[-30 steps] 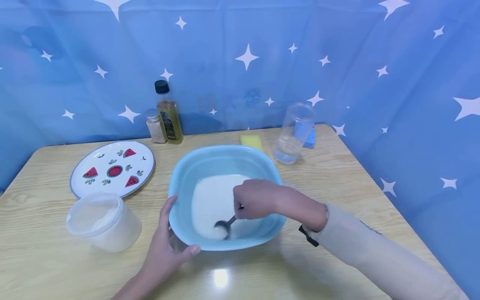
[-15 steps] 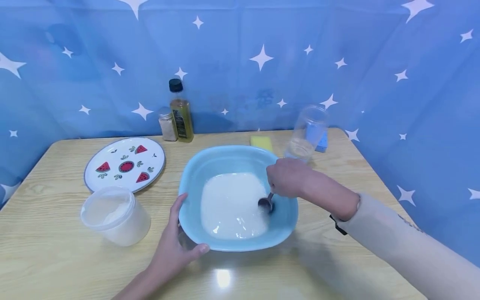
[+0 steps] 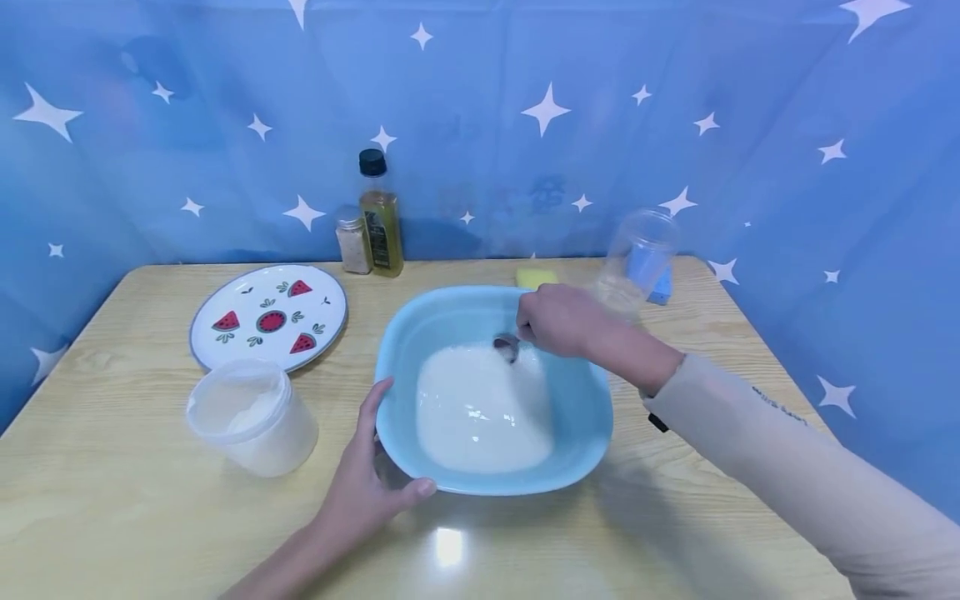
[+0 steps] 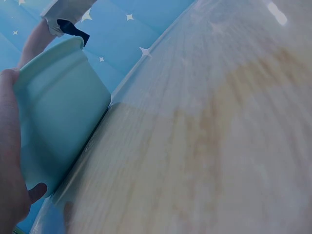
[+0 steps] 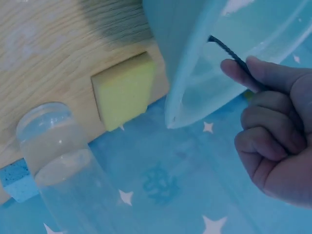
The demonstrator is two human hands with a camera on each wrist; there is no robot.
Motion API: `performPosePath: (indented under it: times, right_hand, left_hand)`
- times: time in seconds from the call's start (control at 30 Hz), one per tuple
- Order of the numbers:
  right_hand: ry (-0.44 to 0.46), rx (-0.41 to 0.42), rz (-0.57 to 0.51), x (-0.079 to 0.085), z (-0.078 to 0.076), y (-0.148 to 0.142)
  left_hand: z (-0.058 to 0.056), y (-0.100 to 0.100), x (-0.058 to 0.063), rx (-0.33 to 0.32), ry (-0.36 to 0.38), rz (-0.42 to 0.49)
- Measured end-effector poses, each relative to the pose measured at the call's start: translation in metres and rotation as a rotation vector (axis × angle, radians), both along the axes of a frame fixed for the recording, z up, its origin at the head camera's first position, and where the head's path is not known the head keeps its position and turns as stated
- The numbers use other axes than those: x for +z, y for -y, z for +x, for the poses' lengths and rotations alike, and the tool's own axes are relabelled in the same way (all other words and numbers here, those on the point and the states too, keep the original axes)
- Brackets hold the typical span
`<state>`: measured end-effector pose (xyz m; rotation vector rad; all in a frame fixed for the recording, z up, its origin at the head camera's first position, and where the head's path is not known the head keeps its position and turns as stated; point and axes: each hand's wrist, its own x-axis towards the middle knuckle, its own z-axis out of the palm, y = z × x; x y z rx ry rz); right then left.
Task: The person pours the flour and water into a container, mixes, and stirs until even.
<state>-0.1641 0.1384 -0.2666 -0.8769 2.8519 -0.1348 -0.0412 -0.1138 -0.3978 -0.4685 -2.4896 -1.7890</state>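
A light blue plastic basin stands on the table with a pool of milky white liquid in its bottom. My left hand grips the basin's near left corner, thumb at the front and index finger along the left rim; the left wrist view shows the basin's outer wall beside that hand. Over the far right part of the basin, my right hand pinches a spoon by its dark handle, the other fingers curled in. The spoon's bowl is at the liquid's far edge.
Left of the basin are a translucent tub of white powder and a watermelon-patterned plate. An oil bottle and a small jar stand behind. A yellow sponge, a clear cup and a blue sponge lie beyond the basin.
The spoon has swept from the basin's front, round the right side, to the far side, my right hand moving with it. My left hand keeps its grip. The head view has turned slightly left.
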Motion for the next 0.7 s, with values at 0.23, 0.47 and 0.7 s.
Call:
performPosePath:
  times: [0.23, 0.47, 0.7]
  right_hand:
    - [0.177, 0.039, -0.178, -0.012, -0.012, 0.009]
    - [0.279, 0.044, -0.196, -0.021, -0.013, 0.019]
    - [0.297, 0.067, -0.188, -0.023, 0.006, 0.028]
  left_hand:
    - [-0.003, -0.002, 0.002, -0.021, -0.009, 0.004]
    - [-0.004, -0.002, 0.004, -0.022, 0.001, 0.004]
    - [-0.004, 0.001, 0.002, -0.017, 0.01, 0.002]
